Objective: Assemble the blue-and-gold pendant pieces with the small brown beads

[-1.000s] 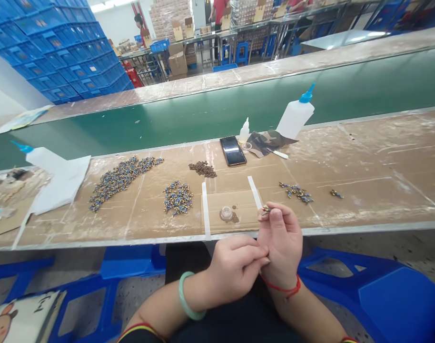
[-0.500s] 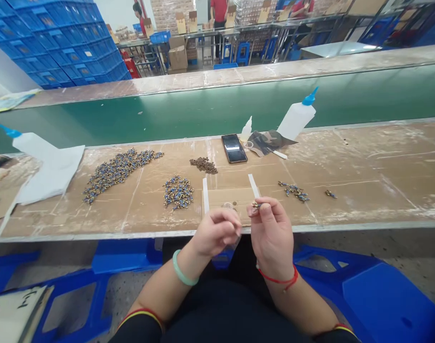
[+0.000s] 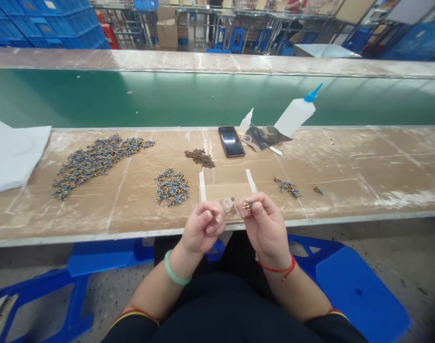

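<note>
1. Two bare hands show in the head view, the only one, held apart at the near edge of the table (image 3: 360, 166).
2. One small blue-and-gold piece (image 3: 248, 206) is at the fingertips of the right hand (image 3: 266, 227), pinched between thumb and fingers with its gold end showing. Its exact shape is too small to tell.
3. One tiny brown piece (image 3: 212, 213) sits between the thumb and forefinger of the left hand (image 3: 203, 227), closed on it; the other fingers curl beneath and hide part of the grip.
4. Both pieces look light and stiff, probably metal or hard plastic, so a fingertip pinch should be enough. The brown one, being so small, seems the easier to drop; hold it by its rim, leaving its faces free.
5. The blue-and-gold one is likely best gripped around its middle, with the end kept clear. Its coloured surface might scratch or smear, and wet fingers could make it slippery.
6. Many loose pieces lie on the table: a large blue-and-gold heap (image 3: 99, 161), a smaller blue-and-gold heap (image 3: 173, 186) and a brown pile (image 3: 200, 157). Tangled neighbours could cling, so lift singly.
7. Between and just beyond the hands, a clear round dish (image 3: 226, 205) rests on a cardboard sheet (image 3: 217, 193).
</note>
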Motion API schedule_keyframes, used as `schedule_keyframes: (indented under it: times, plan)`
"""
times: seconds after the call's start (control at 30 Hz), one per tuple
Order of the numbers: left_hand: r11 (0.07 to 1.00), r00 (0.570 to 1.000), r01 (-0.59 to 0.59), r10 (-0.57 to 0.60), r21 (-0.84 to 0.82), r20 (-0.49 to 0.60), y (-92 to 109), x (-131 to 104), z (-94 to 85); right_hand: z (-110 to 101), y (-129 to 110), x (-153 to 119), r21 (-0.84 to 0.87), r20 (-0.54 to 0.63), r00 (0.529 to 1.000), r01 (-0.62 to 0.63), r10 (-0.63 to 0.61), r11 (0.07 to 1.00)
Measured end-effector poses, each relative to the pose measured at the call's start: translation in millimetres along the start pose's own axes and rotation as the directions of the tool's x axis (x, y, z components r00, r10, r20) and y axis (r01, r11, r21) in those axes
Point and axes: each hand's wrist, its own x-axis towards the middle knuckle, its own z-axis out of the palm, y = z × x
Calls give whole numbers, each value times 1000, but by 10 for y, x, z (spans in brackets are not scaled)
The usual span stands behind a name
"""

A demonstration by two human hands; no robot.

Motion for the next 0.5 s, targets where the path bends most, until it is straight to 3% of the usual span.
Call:
schedule_keyframes:
  times: [0.1,0.2,0.33,0.5]
  plan:
    - [998,998,-56,56,22,-26,-19,-42,-179,-120,26,22,-87,-7,1000,-29,28,996]
    - [991,993,-102,107,83,-51,-46,-88,-350,-302,12,64,-288,27,999,-10,18,957]
    - [985,990,-109,120,133,-78,-106,-146,-495,-514,-77,168,-657,212,977,165,-30,736]
    - [978,988,-106,124,178,-94,-199,-180,-528,-620,-102,255,-786,428,904,376,-7,491]
